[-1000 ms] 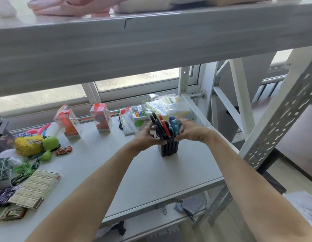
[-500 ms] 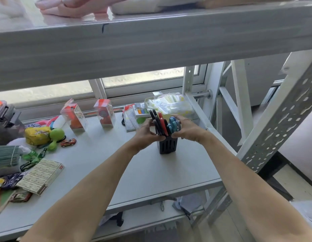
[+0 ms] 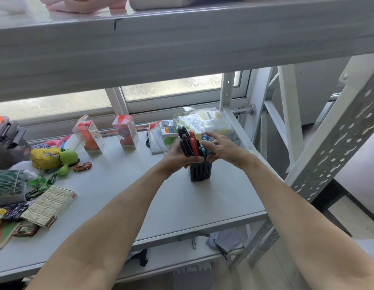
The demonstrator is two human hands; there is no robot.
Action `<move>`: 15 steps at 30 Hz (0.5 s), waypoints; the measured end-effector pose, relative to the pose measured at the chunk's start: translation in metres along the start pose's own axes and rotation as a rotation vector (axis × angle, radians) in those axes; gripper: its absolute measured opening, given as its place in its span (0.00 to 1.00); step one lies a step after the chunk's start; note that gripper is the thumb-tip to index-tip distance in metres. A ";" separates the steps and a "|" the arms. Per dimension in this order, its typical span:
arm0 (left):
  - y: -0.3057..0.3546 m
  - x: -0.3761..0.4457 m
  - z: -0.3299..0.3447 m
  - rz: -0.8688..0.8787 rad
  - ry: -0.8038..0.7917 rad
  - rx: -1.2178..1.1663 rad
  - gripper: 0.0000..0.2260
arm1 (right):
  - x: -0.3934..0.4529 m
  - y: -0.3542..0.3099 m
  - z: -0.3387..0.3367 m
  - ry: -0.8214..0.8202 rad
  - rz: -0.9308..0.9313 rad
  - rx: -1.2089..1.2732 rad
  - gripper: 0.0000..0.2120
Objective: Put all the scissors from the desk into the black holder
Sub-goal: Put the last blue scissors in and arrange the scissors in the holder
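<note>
Hands [image 3: 200, 151] cupped around scissors [image 3: 190, 143] in holder [image 3: 200, 171]

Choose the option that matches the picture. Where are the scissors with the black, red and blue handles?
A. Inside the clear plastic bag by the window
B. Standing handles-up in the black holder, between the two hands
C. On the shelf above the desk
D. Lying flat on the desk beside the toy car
B: the scissors stand handles-up in the black holder, with the left hand and right hand on either side of them.
</note>
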State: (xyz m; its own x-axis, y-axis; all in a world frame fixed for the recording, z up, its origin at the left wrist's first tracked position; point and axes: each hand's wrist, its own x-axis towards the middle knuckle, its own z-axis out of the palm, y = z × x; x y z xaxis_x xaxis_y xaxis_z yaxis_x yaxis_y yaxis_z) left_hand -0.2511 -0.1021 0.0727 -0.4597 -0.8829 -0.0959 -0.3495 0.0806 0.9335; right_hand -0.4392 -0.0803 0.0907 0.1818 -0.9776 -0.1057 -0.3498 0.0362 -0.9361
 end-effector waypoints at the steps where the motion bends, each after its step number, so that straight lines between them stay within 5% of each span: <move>1: -0.001 0.001 -0.001 0.002 0.006 -0.002 0.28 | 0.000 0.000 0.001 0.021 -0.016 0.016 0.22; 15: -0.016 -0.004 0.002 0.127 0.243 0.179 0.38 | 0.007 0.009 0.023 0.188 -0.023 0.080 0.20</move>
State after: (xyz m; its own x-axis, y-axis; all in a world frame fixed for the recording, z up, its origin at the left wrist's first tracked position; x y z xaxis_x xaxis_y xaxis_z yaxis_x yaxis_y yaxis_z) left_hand -0.2454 -0.0992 0.0572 -0.3079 -0.9434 0.1231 -0.4498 0.2583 0.8549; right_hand -0.4202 -0.0820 0.0743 0.0118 -0.9996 -0.0262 -0.2717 0.0221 -0.9621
